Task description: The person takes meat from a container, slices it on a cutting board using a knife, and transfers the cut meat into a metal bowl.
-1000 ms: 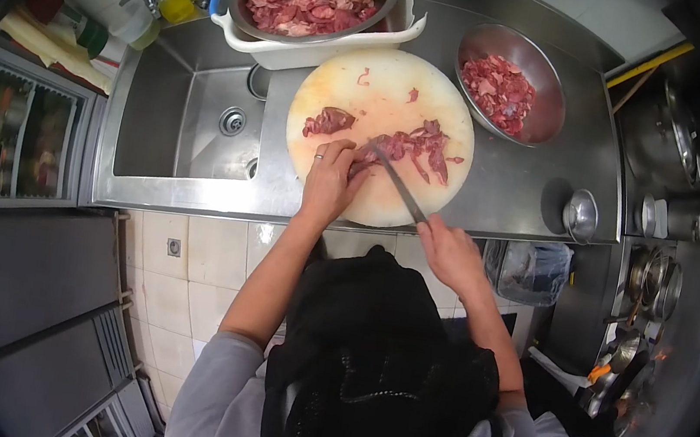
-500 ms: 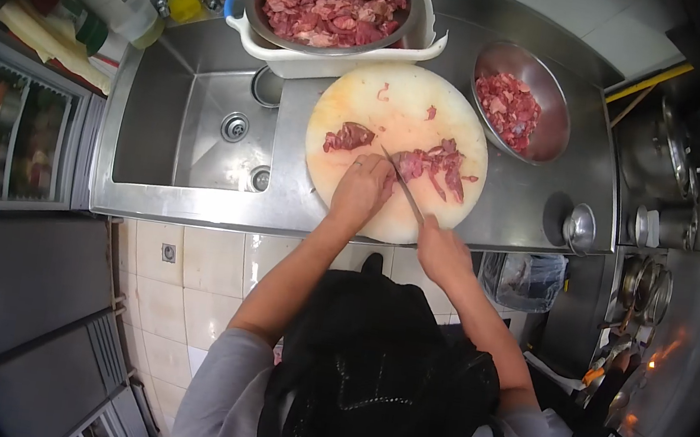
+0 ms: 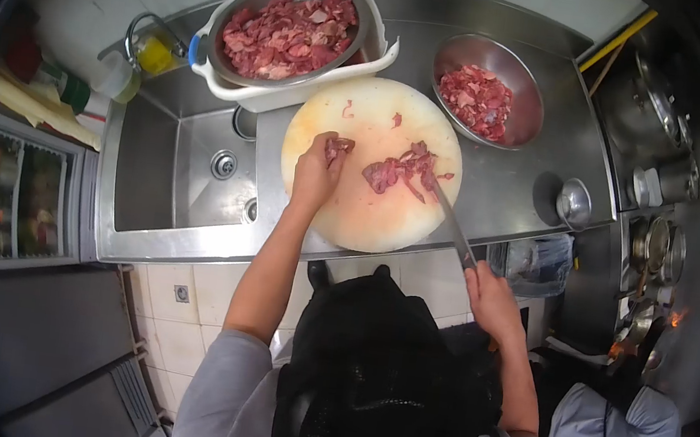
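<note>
On the left part of a round white cutting board (image 3: 367,221), my left hand (image 3: 316,175) has its fingers closed on a piece of raw meat (image 3: 340,145). My right hand (image 3: 493,302) grips the handle of a knife (image 3: 455,231) off the board's lower right edge. The blade points up and left, its tip by a pile of cut meat (image 3: 399,170) on the right half of the board. Two small scraps of meat (image 3: 396,120) lie near the board's far side.
A metal bowl heaped with meat (image 3: 289,36) rests in a white tub (image 3: 295,100) behind the board. Another metal bowl (image 3: 522,100) with less meat stands at back right. A sink (image 3: 146,167) lies left, a small metal bowl (image 3: 575,202) right. Another person (image 3: 616,435) is at lower right.
My left hand has moved from the cut meat to the separate piece on the left and closed on it. The knife in my right hand has moved right and toward me.
</note>
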`<state>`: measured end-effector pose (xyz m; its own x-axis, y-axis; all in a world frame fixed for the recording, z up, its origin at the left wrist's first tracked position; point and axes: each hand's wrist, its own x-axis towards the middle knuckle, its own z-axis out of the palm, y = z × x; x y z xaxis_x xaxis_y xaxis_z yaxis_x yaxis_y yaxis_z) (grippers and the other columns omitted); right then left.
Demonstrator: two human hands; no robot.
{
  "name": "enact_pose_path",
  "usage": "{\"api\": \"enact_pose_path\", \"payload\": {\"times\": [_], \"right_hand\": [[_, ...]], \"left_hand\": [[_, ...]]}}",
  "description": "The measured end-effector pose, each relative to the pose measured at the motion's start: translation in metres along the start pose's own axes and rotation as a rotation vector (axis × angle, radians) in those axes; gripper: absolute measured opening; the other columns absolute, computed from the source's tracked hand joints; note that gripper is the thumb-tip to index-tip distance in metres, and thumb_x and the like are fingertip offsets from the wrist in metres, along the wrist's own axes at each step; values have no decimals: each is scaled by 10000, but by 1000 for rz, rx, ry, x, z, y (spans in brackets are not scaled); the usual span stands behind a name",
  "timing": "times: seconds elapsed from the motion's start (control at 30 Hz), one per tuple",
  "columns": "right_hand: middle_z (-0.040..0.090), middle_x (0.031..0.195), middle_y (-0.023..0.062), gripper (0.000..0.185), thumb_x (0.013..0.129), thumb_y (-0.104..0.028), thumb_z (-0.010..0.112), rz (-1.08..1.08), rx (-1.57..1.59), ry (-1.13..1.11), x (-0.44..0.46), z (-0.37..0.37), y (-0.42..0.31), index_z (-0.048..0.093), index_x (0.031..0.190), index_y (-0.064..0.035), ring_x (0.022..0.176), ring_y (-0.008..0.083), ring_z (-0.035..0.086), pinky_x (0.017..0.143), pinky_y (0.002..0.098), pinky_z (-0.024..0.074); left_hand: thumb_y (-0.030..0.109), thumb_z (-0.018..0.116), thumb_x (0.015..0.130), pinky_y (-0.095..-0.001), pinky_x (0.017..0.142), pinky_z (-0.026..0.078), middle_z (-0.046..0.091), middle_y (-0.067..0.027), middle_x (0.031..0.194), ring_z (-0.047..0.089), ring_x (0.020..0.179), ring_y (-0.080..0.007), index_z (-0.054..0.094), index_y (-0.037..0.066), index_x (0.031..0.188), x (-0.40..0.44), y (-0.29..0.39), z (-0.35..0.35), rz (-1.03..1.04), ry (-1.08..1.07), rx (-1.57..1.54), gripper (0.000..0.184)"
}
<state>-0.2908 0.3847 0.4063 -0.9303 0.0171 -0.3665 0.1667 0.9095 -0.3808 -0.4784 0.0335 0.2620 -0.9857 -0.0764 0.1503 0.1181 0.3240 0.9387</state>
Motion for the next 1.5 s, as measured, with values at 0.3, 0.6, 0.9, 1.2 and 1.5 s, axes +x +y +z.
{"api": "enact_pose_path", "payload": {"times": [0.3, 0.6, 0.9, 1.2, 1.5], "right_hand": [[744, 928, 347, 326, 1145, -333, 510, 60, -17, 128, 41, 5, 18, 623, 1144, -27, 917, 578, 716, 855, 686, 548], [788, 1012, 304, 223, 1064, -130, 525, -45, -97, 4, 118, 53, -26, 568, 1200, 42, 908, 498, 796, 853, 569, 637], [740, 890, 336, 286, 1121, -163, 495, -53, 475, -309, 117, 31, -66, 512, 1163, 120, 647, 439, 775, 600, 498, 639], [730, 889, 334, 301, 1127, -254, 516, -263, 254, 166, 157, -50, -55, 533, 1198, 38, 834, 524, 745, 743, 581, 601], [673, 730, 176, 292, 1146, -259, 524, 109, 605, 262, 121, -134, 80, 567, 1136, 30, 525, 310, 697, 486, 440, 549]], "left_hand": [[380, 927, 881, -507, 1132, 495, 577, -297, 1536, 615, 1327, -419, 453, 22, 1633, -35, 10, 50, 266, -63, 509, 959], [633, 822, 882, -618, 1176, 408, 586, -275, 1539, 512, 1383, -523, 637, 144, 1546, -24, 54, 142, 304, 26, 592, 845], [101, 861, 876, -347, 772, 565, 727, -113, 1054, 652, 814, -176, 729, 48, 1080, -3, 35, 151, 202, 339, 175, 250], [12, 739, 1014, -247, 781, 547, 630, -56, 1101, 605, 852, -94, 700, 9, 1151, 109, 149, 185, 339, 421, -552, 143], [155, 717, 1029, -469, 996, 567, 691, -196, 1275, 710, 1096, -398, 722, 42, 1273, 163, 121, 156, 459, -45, 308, 269]]}}
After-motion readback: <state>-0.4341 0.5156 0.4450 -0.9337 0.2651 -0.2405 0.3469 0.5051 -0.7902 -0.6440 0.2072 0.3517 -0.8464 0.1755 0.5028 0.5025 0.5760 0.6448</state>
